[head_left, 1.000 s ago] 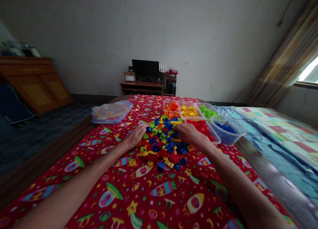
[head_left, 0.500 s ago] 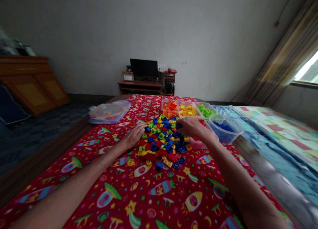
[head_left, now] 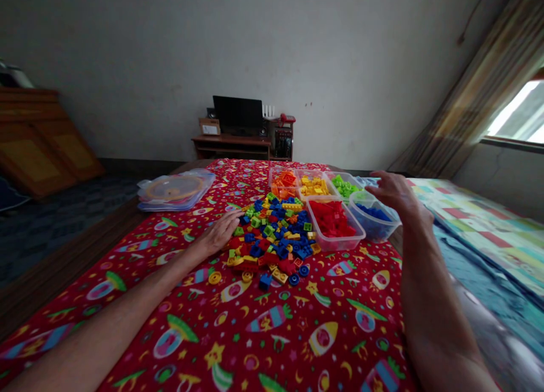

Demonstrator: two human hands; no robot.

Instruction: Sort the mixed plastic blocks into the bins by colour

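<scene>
My left hand (head_left: 221, 231) lies open with its fingers stretched along the left edge of a mixed pile of toy building bricks (head_left: 272, 233). Blue, green, yellow, red and orange pieces make up the pile. My right hand (head_left: 395, 195) hovers over the back right of the round clear tub (head_left: 376, 229), its fingers apart and no brick visible in them. Blue bricks (head_left: 373, 212) lie in that tub. Left of it, a clear box holds red bricks (head_left: 331, 217). Behind stand boxes of orange bricks (head_left: 285, 182), yellow bricks (head_left: 313, 186) and green bricks (head_left: 343, 186).
A stack of plastic lids (head_left: 176, 189) lies at the table's left side. The table wears a red patterned cloth (head_left: 272, 346). A bed with a checked cover (head_left: 480, 211) adjoins on the right. A desk with a monitor (head_left: 238, 115) stands by the far wall.
My right hand has moved from over the pile, where it seemed to hold a blue brick, rightward to the blue tub, and its fingers have opened. My left hand stays by the pile.
</scene>
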